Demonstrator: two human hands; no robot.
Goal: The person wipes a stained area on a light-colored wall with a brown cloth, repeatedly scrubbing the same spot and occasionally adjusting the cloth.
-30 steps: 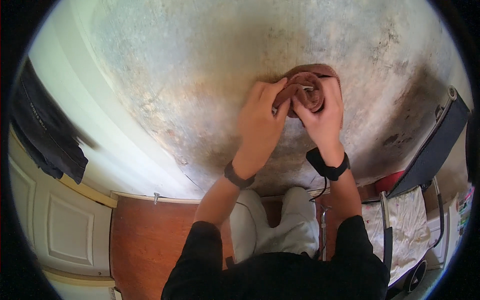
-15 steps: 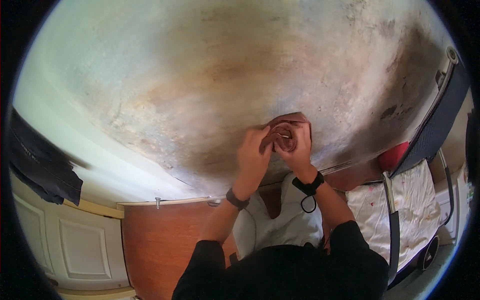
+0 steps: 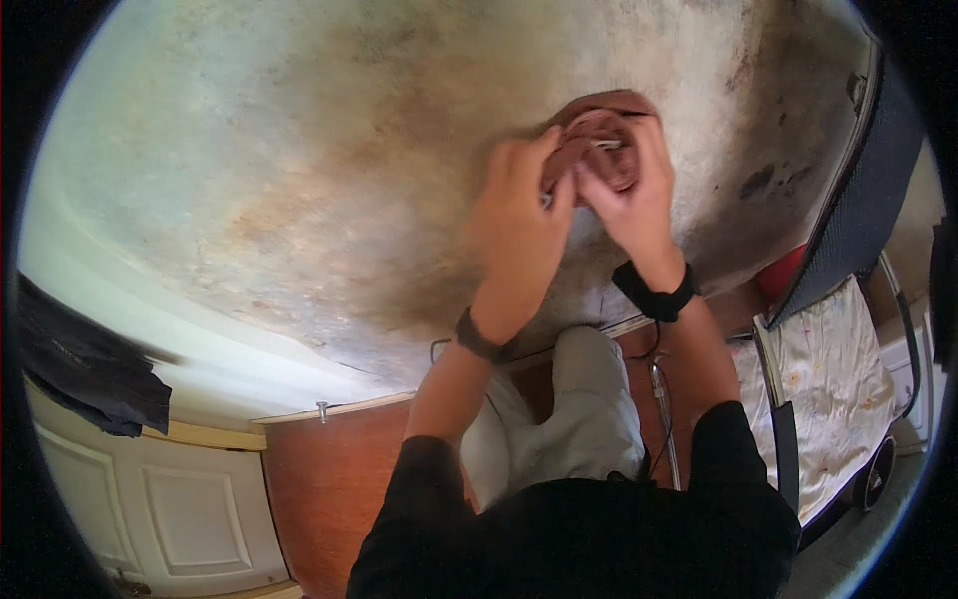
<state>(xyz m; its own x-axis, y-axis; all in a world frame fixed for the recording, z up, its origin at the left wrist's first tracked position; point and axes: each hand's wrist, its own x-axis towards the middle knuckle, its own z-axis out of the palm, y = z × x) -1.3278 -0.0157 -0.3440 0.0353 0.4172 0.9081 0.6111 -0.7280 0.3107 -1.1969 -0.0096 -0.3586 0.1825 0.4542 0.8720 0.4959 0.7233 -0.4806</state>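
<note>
Between my two hands is a reddish-brown rolled-up cloth [image 3: 614,160], its coiled end towards me and a flap of it spreading out at the top. My left hand [image 3: 519,215], a little blurred, grips its left side with the thumb under the coil. On the other side my right hand [image 3: 642,205] is closed round the roll, its thumb pressed into the lower coil. The inner folds are partly hidden by my fingers. Behind the cloth rises a stained, mottled wall [image 3: 329,150]; whether the cloth touches it I cannot tell.
Dark clothing [image 3: 95,354] hangs at the left, above a white panelled door [image 3: 195,514]. A small metal stop [image 3: 321,410] stands out by the wall's foot, over the reddish-brown floor [image 3: 339,489]. To the right are a dark folding frame [image 3: 848,190] and a patterned pale cloth [image 3: 833,389].
Both hands have moved up and slightly right with the rolled cloth, my arms reaching further out. The cloth is still held by both hands, and the view has shifted a little.
</note>
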